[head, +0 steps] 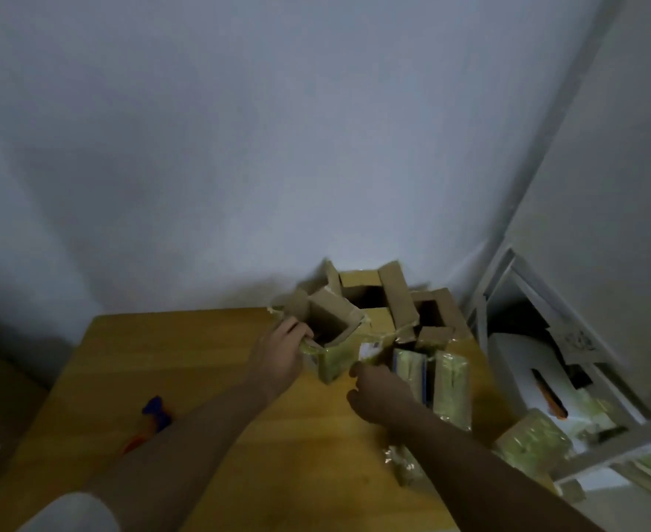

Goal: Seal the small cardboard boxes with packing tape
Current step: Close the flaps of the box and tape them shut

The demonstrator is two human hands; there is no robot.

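Left hand (pixel 283 349) grips open box (pixel 329 339); right hand (pixel 379 393) hovers curled.

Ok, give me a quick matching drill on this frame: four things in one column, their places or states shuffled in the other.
1. left hand
2. right hand
3. blue and orange tool
4. white shelf unit

a. lies on the table beside the left forearm
b. stands off the table's right edge
c. holds the rim of an open small box
d. hovers near the taped boxes, fingers curled

Pairs: 1-c, 2-d, 3-a, 4-b
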